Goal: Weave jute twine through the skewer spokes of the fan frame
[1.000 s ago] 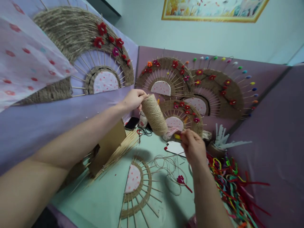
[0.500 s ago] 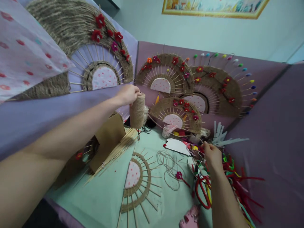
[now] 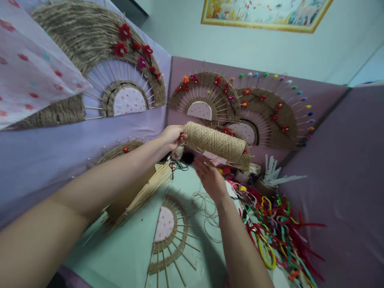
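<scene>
My left hand (image 3: 175,137) is closed on one end of a spool of jute twine (image 3: 215,140), which is held nearly level above the table and points to the right. Just under the spool, my right hand (image 3: 209,176) reaches leftward with its fingers stretched out, slightly blurred. I see nothing held in it. On the table below lies a half-round fan (image 3: 166,224) of thin sticks with bands of twine and a dotted white centre. Loose loops of twine (image 3: 207,208) lie beside it, partly behind my right forearm.
Colourful pipe cleaners (image 3: 282,228) pile up at the right. A bundle of thin sticks (image 3: 150,184) leans by a cardboard box (image 3: 129,196) at the left. Finished twine fans (image 3: 207,86) with red flowers stand against the back panel. White strips (image 3: 271,170) stand in a container.
The spool has swung from upright to nearly level, pointing right. My right hand has come left from beside the pipe cleaners, where it pinched the twine strand, to beneath the spool.
</scene>
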### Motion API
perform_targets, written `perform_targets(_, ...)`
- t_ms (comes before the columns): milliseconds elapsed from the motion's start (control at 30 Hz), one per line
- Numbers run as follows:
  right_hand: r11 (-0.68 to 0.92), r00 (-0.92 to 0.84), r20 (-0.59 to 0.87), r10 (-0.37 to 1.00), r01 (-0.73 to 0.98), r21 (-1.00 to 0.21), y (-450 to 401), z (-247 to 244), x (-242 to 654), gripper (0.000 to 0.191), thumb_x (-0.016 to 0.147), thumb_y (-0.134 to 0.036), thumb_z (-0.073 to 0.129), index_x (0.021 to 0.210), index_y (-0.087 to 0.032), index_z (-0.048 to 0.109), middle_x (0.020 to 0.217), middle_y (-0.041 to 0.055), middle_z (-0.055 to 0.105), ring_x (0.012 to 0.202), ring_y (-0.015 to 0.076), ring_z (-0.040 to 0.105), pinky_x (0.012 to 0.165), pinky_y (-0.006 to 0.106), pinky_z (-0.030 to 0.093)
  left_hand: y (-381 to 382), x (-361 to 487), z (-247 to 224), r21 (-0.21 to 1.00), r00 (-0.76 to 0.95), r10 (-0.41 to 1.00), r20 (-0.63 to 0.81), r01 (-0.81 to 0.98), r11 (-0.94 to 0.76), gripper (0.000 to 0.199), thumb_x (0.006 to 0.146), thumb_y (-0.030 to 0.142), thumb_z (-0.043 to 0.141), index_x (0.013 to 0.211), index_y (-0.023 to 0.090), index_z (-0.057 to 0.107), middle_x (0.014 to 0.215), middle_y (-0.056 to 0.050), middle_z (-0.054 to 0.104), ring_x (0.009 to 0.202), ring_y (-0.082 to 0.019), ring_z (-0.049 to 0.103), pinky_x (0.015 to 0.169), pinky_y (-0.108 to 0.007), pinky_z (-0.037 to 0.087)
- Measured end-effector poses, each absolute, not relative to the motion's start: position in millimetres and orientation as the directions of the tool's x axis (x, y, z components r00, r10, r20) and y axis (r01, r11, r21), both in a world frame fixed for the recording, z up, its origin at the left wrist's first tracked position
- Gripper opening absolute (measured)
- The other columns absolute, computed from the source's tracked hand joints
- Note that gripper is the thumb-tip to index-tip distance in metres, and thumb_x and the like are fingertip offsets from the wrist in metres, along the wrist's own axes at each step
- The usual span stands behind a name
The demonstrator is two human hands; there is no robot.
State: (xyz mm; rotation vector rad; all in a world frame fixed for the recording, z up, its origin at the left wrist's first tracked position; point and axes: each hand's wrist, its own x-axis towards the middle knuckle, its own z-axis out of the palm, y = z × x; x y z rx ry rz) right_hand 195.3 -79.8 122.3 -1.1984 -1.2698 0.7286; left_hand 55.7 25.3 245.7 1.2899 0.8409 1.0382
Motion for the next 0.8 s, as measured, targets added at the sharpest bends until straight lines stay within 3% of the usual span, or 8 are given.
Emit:
perform_targets(67, 0.285, 0.265, 0.27, 0.926, -0.021, -0.958, -86.4, 123.5, 187.8, 0.038, 0.084, -0.052, 0.042, 0.102, -0.023, 0.058, 0.06, -0.0021, 0.057, 0.048, 0.0112, 0.05, 0.047, 0.023, 0.042, 27.4, 58.2, 240.1, 0.985, 0.289, 0.949, 0.128, -0.148, -0.087, 0.021, 0.089, 0.013, 0.041, 0.07, 0.016, 0.05, 0.044, 0.006, 0.046, 0.032, -0.002, 0.044, 0.035, -0.01, 0.026)
perform_targets(167, 0.32, 0.475, 0.256, 0.842, -0.057, -0.946, -99.4, 123.9, 208.2, 0.034, 0.076, -0.053, 0.057, 0.075, -0.019, 0.059, 0.044, -0.0102, 0.032, 0.036, 0.0058, 0.025, 0.036, 0.018, 0.023, 36.8, 47.6, 237.4, 0.982, 0.291, 0.941, 0.174, -0.117, -0.145, 0.017, 0.085, 0.018, 0.052, 0.069, 0.016, 0.054, 0.037, 0.007, 0.044, 0.028, -0.004, 0.044, 0.033, -0.011, 0.022)
perform_targets(333, 0.161, 0.743, 0.265, 0.614, 0.211, -0.964, -106.9, 117.8, 279.8, 0.033, 0.074, -0.053, 0.051, 0.065, -0.021, 0.052, 0.04, -0.0105, 0.027, 0.035, 0.008, 0.024, 0.035, 0.022, 0.022, 57.7, 17.0, 242.4, 0.996, 0.381, 0.922, 0.075, -0.068, -0.053, 0.021, 0.076, 0.006, 0.057, 0.056, 0.014, 0.056, 0.032, 0.007, 0.039, 0.021, -0.001, 0.028, 0.028, -0.012, 0.01)
perform_targets(433, 0.061, 0.747, 0.253, 0.615, 0.274, -0.96, -106.0, 102.6, 304.5, 0.035, 0.075, -0.051, 0.042, 0.059, -0.022, 0.051, 0.035, -0.0096, 0.025, 0.033, 0.0097, 0.024, 0.035, 0.025, 0.021, 65.8, 4.5, 247.7, 0.996, 0.456, 0.89, -0.01, -0.071, 0.047, 0.021, 0.068, -0.005, 0.053, 0.057, 0.013, 0.057, 0.036, 0.006, 0.041, 0.023, 0.001, 0.024, 0.028, -0.01, 0.01)
perform_targets(533, -0.057, 0.668, 0.224, 0.709, 0.371, -0.927, -103.7, 85.3, 310.6, 0.028, 0.065, -0.044, 0.058, 0.051, -0.02, 0.054, 0.032, -0.006, 0.037, 0.034, 0.0119, 0.036, 0.039, 0.026, 0.027, 65.5, 0.5, 253.5, 0.989, 0.488, 0.872, -0.034, -0.108, 0.099, 0.022, 0.064, -0.008, 0.051, 0.059, 0.013, 0.057, 0.041, 0.007, 0.042, 0.024, 0.003, 0.022, 0.028, -0.009, 0.009)
perform_targets(667, -0.065, 0.536, 0.238, 0.81, 0.485, -0.872, -91.1, 81.5, 292.3, 0.023, 0.053, -0.034, 0.072, 0.069, -0.019, 0.066, 0.064, 0.0048, 0.067, 0.071, 0.0235, 0.061, 0.064, 0.031, 0.044, 51.5, 13.7, 254.3, 0.977, 0.461, 0.887, 0.014, -0.196, 0.086, 0.02, 0.069, -0.005, 0.05, 0.059, 0.013, 0.053, 0.043, 0.008, 0.038, 0.027, 0.003, 0.024, 0.029, -0.007, 0.013)
perform_targets(767, 0.094, 0.42, 0.313, 0.852, 0.465, -0.88, -74.5, 95.8, 252.7, 0.044, 0.065, -0.042, 0.069, 0.103, -0.021, 0.062, 0.106, 0.0075, 0.065, 0.109, 0.0243, 0.053, 0.086, 0.034, 0.042, 37.5, 36.6, 245.8, 0.971, 0.424, 0.904, 0.057, -0.233, 0.047, 0.02, 0.072, -0.001, 0.05, 0.059, 0.013, 0.05, 0.043, 0.008, 0.037, 0.028, 0.002, 0.027, 0.03, -0.008, 0.015)
perform_targets(800, 0.217, 0.352, 0.315, 0.882, 0.289, -0.932, -69.4, 101.6, 235.5, 0.048, 0.066, -0.039, 0.071, 0.108, -0.02, 0.059, 0.11, 0.0082, 0.063, 0.114, 0.0236, 0.048, 0.09, 0.033, 0.04, 33.6, 44.9, 241.9, 0.971, 0.411, 0.909, 0.073, -0.237, 0.029, 0.02, 0.074, 0.001, 0.051, 0.058, 0.013, 0.049, 0.043, 0.008, 0.037, 0.028, 0.002, 0.027, 0.03, -0.009, 0.015)
